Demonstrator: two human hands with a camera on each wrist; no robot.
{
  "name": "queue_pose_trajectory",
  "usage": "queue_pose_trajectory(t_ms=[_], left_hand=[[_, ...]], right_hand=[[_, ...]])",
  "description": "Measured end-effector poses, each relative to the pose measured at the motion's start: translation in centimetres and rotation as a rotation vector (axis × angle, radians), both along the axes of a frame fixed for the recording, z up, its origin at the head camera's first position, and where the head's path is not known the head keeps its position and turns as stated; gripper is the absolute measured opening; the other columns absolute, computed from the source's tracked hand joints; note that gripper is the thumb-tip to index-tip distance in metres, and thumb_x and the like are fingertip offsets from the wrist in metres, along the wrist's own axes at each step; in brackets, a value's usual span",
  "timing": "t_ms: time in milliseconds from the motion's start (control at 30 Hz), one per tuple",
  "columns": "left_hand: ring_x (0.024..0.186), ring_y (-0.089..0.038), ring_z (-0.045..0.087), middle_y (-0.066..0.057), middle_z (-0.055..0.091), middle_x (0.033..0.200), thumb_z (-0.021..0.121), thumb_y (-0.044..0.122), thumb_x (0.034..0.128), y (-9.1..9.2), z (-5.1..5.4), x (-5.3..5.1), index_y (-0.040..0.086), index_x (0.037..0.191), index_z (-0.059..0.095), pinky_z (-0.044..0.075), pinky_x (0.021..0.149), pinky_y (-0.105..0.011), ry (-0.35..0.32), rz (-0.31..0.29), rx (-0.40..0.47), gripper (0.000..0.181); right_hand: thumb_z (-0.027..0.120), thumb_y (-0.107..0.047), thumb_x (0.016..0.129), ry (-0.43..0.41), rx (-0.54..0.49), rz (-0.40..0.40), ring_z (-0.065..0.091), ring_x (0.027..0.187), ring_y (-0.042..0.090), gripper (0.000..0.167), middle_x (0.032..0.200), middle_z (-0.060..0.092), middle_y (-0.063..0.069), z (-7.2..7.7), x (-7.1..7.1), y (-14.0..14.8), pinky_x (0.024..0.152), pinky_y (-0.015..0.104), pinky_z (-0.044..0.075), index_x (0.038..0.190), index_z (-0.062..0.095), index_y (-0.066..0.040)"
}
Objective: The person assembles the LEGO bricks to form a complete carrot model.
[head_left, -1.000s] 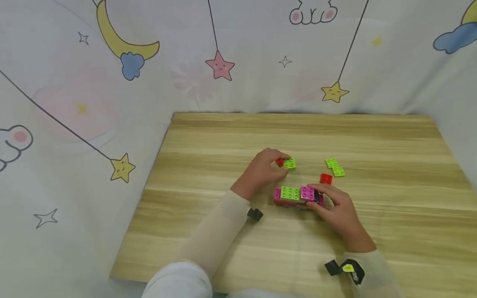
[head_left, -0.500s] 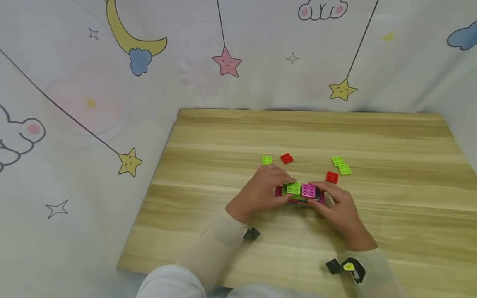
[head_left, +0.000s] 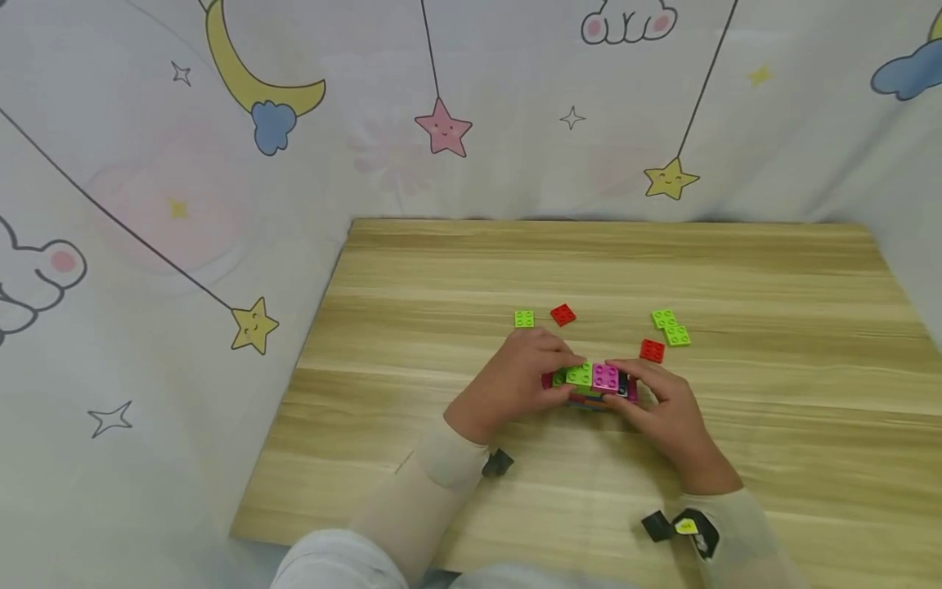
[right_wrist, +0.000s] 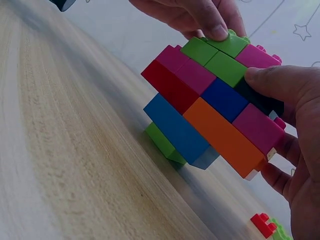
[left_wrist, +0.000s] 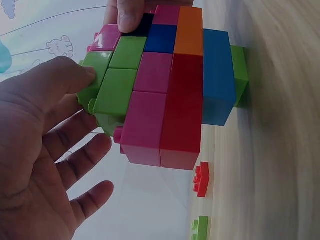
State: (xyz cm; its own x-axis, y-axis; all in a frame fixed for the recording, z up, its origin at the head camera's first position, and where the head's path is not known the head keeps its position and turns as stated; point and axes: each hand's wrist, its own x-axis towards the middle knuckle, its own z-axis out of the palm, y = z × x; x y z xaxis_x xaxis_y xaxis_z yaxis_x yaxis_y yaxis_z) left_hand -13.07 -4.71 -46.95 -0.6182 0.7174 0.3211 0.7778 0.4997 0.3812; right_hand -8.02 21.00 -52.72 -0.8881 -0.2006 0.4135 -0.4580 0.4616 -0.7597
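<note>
A multicoloured toy-brick stack (right_wrist: 222, 100) stands upright on a tabletop (head_left: 471, 270), wider above its green base (left_wrist: 240, 75), with a green brick (head_left: 579, 375) and pink brick (head_left: 606, 377) topmost.

You are facing a white printed backdrop (head_left: 515, 180), which is rising behind a wood-grain tabletop (head_left: 412, 270). At far left, a yellow crescent moon (head_left: 239, 69) is hanging with a blue cloud (head_left: 274, 128) touching its lower edge. A smiling pink star (head_left: 443, 128) is dangling to their right, and a smiling yellow star (head_left: 671, 179) is dangling farther right.
</note>
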Motion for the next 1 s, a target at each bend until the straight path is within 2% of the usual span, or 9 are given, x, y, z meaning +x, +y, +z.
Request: queue_pose_trajectory(t_ms=[267,500,700,867,1000], left_hand=[[0.102,-0.011,0.059,0.009,0.072,0.108,0.082,0.029,0.0891,0.1,0.1,-0.1,0.02,0.122,0.079,0.046,0.094,-0.033,0.001,0.018,-0.017,0.034],[0.102,-0.012,0.06,0.009,0.073,0.105,0.083,0.029,0.0872,0.2,0.2,-0.2,0.019,0.119,0.08,0.048,0.092,-0.032,0.028,0.003,-0.02,0.033],[0.098,-0.011,0.06,0.009,0.073,0.104,0.082,0.03,0.0872,-0.1,-0.1,-0.1,0.02,0.118,0.08,0.048,0.087,-0.029,0.026,0.018,-0.006,0.033],[0.1,-0.009,0.058,0.011,0.072,0.105,0.082,0.029,0.087,-0.2,-0.5,-0.1,0.02,0.119,0.08,0.045,0.092,-0.03,-0.003,0.022,0.023,0.033],[0.1,-0.01,0.058,0.01,0.073,0.104,0.082,0.026,0.0863,-0.3,-0.9,-0.2,0.019,0.118,0.08,0.045,0.093,-0.03,0.002,0.004,0.06,0.032]], right_hand=[[0.089,0.002,0.077,-0.019,-0.004,-0.014,0.061,0.11,0.002,0.053,0.12,0.074,0.007,0.3,0.0,-0.1,0.097,0.011,0.042,0.125,0.074,-0.012],[0.089,0.005,0.074,0.011,-0.003,-0.005,0.062,0.11,0.003,0.055,0.119,0.074,0.01,0.0,-0.1,0.0,0.098,0.01,0.041,0.125,0.074,-0.009],[0.089,0.004,0.075,0.018,0.0,0.001,0.061,0.111,0.0,0.055,0.119,0.074,0.009,0.0,-0.1,-0.4,0.098,0.011,0.042,0.125,0.074,-0.01],[0.09,0.005,0.074,0.021,0.001,0.002,0.061,0.111,0.0,0.055,0.119,0.074,0.01,-0.1,0.0,-0.4,0.098,0.01,0.042,0.125,0.074,-0.01],[0.089,0.006,0.074,0.023,-0.004,0.004,0.061,0.111,0.0,0.056,0.119,0.074,0.011,0.1,0.1,-0.5,0.098,0.01,0.042,0.125,0.074,-0.009]])
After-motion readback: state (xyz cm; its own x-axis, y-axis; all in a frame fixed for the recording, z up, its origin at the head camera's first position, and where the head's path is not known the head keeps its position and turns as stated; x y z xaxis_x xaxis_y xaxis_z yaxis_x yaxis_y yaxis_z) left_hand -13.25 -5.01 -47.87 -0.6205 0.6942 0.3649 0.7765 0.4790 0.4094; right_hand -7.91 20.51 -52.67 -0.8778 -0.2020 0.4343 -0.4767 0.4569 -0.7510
